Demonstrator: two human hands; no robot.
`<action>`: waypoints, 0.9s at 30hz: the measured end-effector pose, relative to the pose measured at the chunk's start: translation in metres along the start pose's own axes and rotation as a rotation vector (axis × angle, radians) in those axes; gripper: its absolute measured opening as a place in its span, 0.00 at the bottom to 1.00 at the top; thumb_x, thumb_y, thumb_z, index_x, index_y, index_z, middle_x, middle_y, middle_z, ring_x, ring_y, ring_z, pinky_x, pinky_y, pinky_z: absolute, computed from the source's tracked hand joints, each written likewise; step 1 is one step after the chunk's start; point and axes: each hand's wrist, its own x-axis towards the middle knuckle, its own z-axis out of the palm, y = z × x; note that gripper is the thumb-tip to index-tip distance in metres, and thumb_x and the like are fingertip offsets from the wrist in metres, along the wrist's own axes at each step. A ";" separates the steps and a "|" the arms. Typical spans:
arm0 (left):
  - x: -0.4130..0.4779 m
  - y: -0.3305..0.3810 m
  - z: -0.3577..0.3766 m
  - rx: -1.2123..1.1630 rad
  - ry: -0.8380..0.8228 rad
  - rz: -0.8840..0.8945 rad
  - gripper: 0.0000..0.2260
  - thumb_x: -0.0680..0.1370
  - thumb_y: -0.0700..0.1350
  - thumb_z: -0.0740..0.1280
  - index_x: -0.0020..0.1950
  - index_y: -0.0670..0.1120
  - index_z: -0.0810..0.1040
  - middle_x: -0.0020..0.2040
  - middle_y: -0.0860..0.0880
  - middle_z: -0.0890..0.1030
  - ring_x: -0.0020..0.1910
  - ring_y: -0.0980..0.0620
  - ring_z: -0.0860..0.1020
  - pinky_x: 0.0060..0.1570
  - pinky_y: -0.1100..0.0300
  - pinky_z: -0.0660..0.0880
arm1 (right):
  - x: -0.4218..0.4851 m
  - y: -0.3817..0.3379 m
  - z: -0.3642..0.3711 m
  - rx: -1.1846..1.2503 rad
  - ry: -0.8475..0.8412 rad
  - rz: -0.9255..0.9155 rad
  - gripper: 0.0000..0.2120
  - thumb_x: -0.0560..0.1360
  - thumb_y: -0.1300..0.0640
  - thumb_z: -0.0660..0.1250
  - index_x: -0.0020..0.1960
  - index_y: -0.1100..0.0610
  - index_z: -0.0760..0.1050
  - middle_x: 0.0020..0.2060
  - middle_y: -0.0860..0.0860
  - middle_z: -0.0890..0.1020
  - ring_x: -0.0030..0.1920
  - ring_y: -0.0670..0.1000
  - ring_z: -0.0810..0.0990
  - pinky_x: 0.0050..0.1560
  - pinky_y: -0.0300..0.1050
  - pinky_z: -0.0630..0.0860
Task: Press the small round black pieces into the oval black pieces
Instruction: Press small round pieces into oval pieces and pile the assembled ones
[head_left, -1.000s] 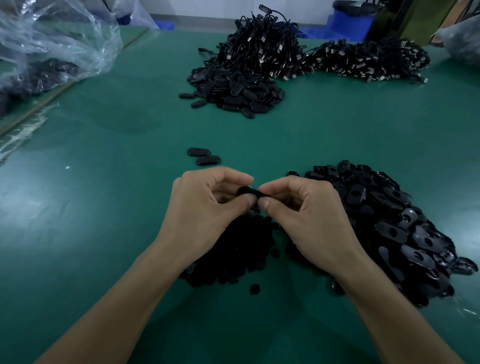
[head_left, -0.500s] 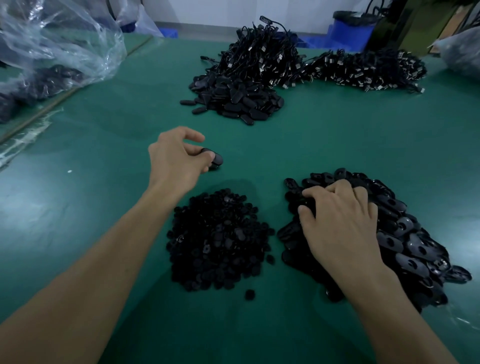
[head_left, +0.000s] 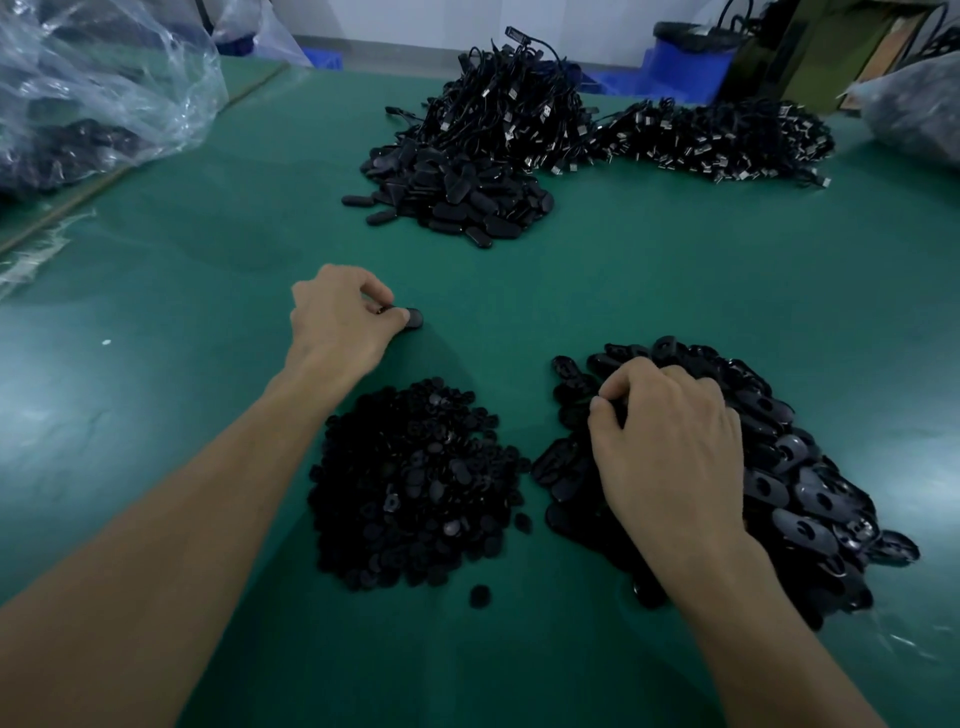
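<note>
Work surface: green matte table top (head_left: 649, 291). Near centre, a loose heap of small round black plastic pieces (head_left: 410, 488), with one stray round black piece (head_left: 480, 596) lying just in front of it. To its right, a larger heap of oval black plastic pieces (head_left: 789, 467), many showing a round hole in the top face. Left hand (head_left: 340, 319): reached forward past the round heap, knuckles up, thumb and fingers curled and pinching a single oval black piece (head_left: 414, 318) that sits low at the table surface; only the piece's right end shows beyond the fingertips. Right hand (head_left: 670, 457): lying palm down on the left slope of the oval heap, fingers bent into the pieces, thumb tucked at the near-left side; whether it grasps a piece cannot be told, the fingertips being buried. Far centre, a second heap of closed oval black shells (head_left: 462, 200), touching a tangle of black cables with metal plugs (head_left: 519, 109) that runs off to the right. Far left, a crumpled clear plastic bag (head_left: 98, 78) holding dark parts. Back right, a blue bin (head_left: 691, 60).
</note>
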 end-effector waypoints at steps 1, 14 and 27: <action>0.001 -0.001 0.001 0.010 -0.001 0.008 0.08 0.75 0.47 0.77 0.51 0.47 0.84 0.42 0.50 0.81 0.48 0.50 0.81 0.49 0.60 0.75 | 0.001 0.000 0.001 0.017 0.015 0.005 0.04 0.81 0.52 0.63 0.51 0.51 0.76 0.47 0.48 0.79 0.48 0.50 0.68 0.52 0.49 0.67; -0.062 0.035 -0.010 -0.235 -0.165 0.335 0.05 0.78 0.53 0.72 0.42 0.61 0.82 0.40 0.60 0.84 0.38 0.62 0.80 0.42 0.70 0.74 | -0.002 -0.010 0.010 0.554 0.155 -0.222 0.11 0.81 0.61 0.65 0.61 0.53 0.82 0.48 0.44 0.75 0.50 0.40 0.74 0.55 0.26 0.67; -0.089 0.019 -0.015 -0.439 -0.373 0.330 0.05 0.76 0.43 0.76 0.49 0.53 0.85 0.39 0.54 0.86 0.37 0.55 0.83 0.42 0.58 0.80 | -0.005 -0.018 0.021 1.072 -0.037 -0.183 0.16 0.76 0.64 0.72 0.49 0.42 0.80 0.45 0.40 0.85 0.49 0.44 0.85 0.51 0.36 0.79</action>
